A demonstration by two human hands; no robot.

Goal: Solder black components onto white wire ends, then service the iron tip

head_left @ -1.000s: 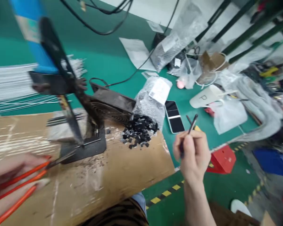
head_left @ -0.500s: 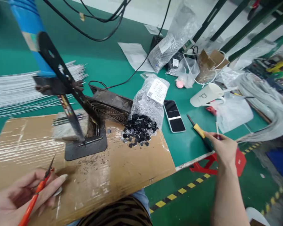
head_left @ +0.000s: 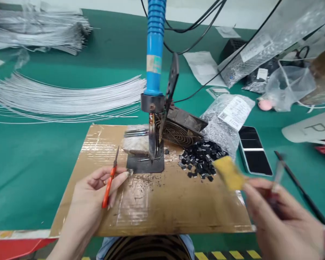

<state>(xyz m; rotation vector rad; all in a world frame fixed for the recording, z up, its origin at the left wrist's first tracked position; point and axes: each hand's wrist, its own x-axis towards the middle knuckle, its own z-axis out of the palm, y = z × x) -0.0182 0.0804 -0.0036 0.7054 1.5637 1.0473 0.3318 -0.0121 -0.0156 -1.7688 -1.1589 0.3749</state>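
My left hand (head_left: 97, 191) is closed round orange-handled tweezers (head_left: 108, 187), their dark tip pointing up and away. Its thumb and forefinger pinch a small pale piece (head_left: 130, 172), too small to name, at the edge of a black base plate (head_left: 141, 166). Above that plate a blue soldering iron (head_left: 155, 77) stands tip down in its stand. Blurred by motion, my right hand (head_left: 284, 213) grips a yellow sponge piece (head_left: 229, 172). A thin upright item (head_left: 278, 172) also sticks out of the right hand; its kind is unclear.
Cardboard (head_left: 178, 213) covers the table's front. Small black pieces (head_left: 202, 159) spill from a bubble bag (head_left: 227, 115) beside a fan (head_left: 181, 130). A phone (head_left: 255, 150), a dark stick (head_left: 303, 191) and a white mug (head_left: 311, 127) lie rightward. White wires (head_left: 70, 101) spread leftward.
The view has swung left. My right hand has lifted the yellow sponge off the dark stick and brought it over the cardboard. My left hand has moved up to the base plate.
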